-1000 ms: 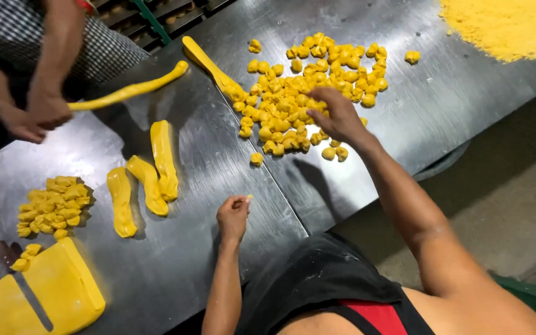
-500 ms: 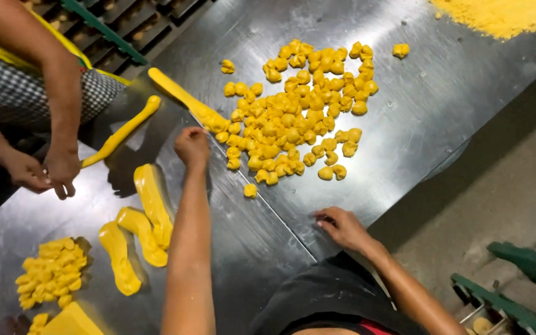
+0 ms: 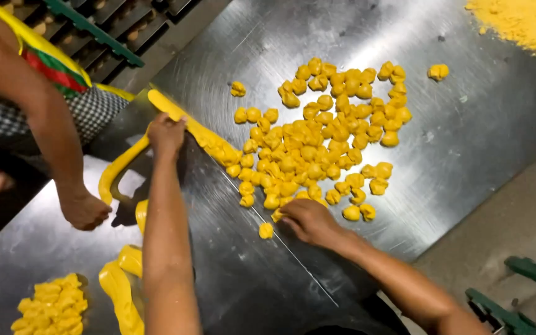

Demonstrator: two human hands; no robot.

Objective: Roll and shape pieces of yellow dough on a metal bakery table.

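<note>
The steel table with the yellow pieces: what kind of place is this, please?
Probably a small food workshop making sweets or snacks. A steel table holds many cut yellow dough pieces, the left hand rests on a long dough strip, and a co-worker's hand is nearby.

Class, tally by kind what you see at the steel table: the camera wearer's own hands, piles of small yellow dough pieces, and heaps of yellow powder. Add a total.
Wearer's own hands: 2, the left hand and the right hand
Piles of small yellow dough pieces: 2, the large pile and the small pile
Heaps of yellow powder: 1, the powder heap
Total: 5
</note>
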